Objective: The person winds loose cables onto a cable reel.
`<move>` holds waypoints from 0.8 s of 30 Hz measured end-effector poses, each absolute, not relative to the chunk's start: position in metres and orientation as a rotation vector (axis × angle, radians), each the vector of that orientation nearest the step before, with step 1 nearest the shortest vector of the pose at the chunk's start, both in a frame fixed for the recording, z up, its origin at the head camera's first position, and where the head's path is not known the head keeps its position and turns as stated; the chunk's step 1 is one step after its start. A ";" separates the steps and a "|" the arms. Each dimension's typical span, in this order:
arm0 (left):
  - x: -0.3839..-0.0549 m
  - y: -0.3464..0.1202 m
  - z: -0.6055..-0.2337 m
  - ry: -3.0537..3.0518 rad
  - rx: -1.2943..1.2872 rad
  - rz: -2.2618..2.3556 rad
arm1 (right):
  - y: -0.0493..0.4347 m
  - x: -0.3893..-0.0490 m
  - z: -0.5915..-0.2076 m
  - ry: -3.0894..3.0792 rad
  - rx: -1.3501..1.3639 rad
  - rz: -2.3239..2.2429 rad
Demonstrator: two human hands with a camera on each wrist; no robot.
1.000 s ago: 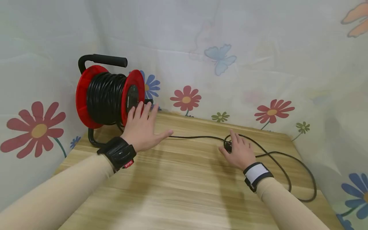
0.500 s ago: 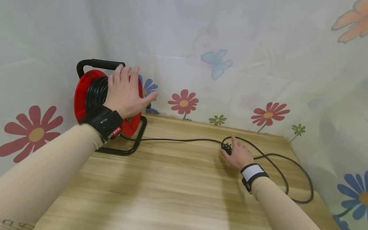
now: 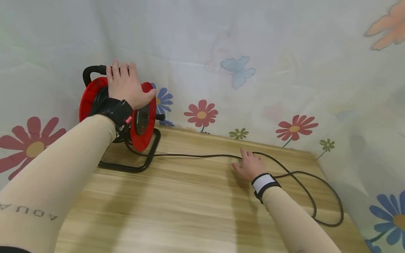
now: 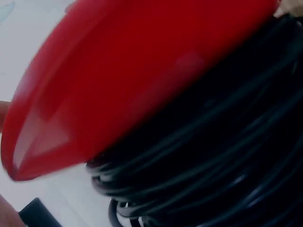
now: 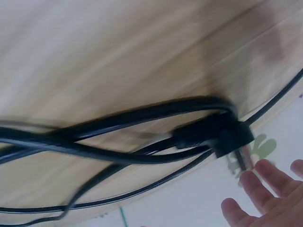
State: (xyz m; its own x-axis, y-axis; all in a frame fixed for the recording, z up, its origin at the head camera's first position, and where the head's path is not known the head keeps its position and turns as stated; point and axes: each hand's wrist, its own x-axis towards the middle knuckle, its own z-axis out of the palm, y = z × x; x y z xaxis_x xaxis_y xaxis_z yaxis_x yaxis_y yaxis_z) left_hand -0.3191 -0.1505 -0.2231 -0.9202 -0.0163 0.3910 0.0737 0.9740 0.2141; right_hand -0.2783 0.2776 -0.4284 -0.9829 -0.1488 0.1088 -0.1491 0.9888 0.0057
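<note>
A red cable reel [image 3: 143, 138] wound with black cable stands at the left of the table. My left hand [image 3: 124, 84] is over its top, with fingers extended across the black handle [image 3: 91, 72]; whether they touch it cannot be told. In the left wrist view, the red flange [image 4: 118, 80] and wound cable [image 4: 213, 156] fill most of the frame, with a bit of handle [image 4: 39, 215] at lower left. My right hand [image 3: 251, 167] hovers low over the cable's end with fingers loosely spread. Beside its fingertips is a black plug [image 5: 232, 137], hidden in the head view.
One thin black cable [image 3: 196, 155] runs from the reel to the right hand, then loops [image 3: 338, 202] at the table's right side. The reel's tubular foot [image 3: 126, 168] rests on the wooden table [image 3: 190, 203]. A flower-printed curtain [image 3: 190, 42] stands behind.
My left hand has moved up and left from the reel's near side disc to the handle. The right hand has shifted slightly left, covering the plug in the head view.
</note>
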 end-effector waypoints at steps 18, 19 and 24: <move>-0.320 -0.122 -0.235 -2.627 -0.099 -0.268 | 0.283 -0.289 -0.459 -2.997 0.325 -0.057; -0.320 -0.121 -0.235 -2.628 -0.104 -0.265 | 0.285 -0.288 -0.459 -2.988 0.328 -0.048; -0.320 -0.123 -0.230 -2.620 -0.111 -0.263 | 0.286 -0.287 -0.454 -2.959 0.351 0.011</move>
